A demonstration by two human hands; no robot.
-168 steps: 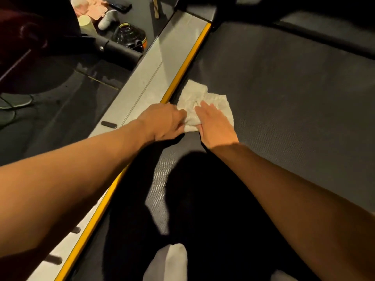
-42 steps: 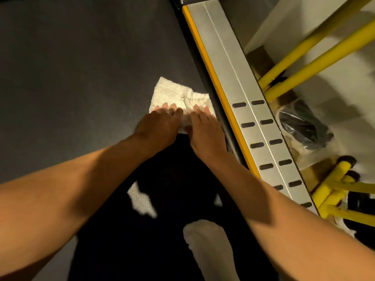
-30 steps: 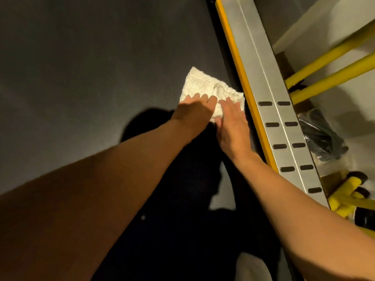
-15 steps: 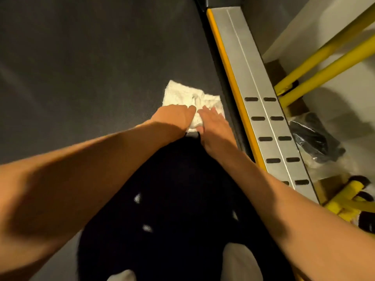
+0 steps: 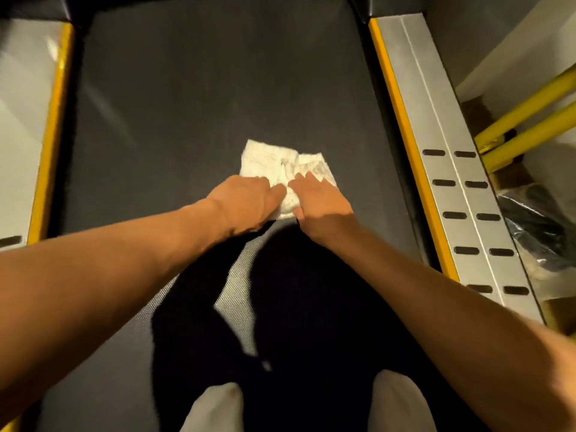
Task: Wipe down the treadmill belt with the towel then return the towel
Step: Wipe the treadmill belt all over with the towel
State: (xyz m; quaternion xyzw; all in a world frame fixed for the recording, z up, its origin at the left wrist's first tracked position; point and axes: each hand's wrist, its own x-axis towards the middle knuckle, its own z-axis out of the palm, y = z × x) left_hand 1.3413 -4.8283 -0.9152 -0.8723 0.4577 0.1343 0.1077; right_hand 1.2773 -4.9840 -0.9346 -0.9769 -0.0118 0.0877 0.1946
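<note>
A crumpled white towel (image 5: 274,165) lies on the dark grey treadmill belt (image 5: 187,95), a little right of its middle. My left hand (image 5: 246,201) presses on the towel's near left part, fingers curled over the cloth. Beside it, my right hand (image 5: 318,198) lies flat on the towel's near right part with fingers spread. The towel's near edge is hidden under both hands. Both forearms reach in from the bottom corners.
Silver side rails with yellow inner strips run along the belt: the right rail (image 5: 452,169) has dark slots, the left rail (image 5: 21,126) is at the frame edge. Yellow bars (image 5: 523,120) and a plastic-wrapped dark bundle (image 5: 536,226) sit beyond the right rail. White socks (image 5: 215,410) show at the bottom.
Both hands have slid the towel from beside the right rail toward the belt's middle. The view has swung left and now shows both rails.
</note>
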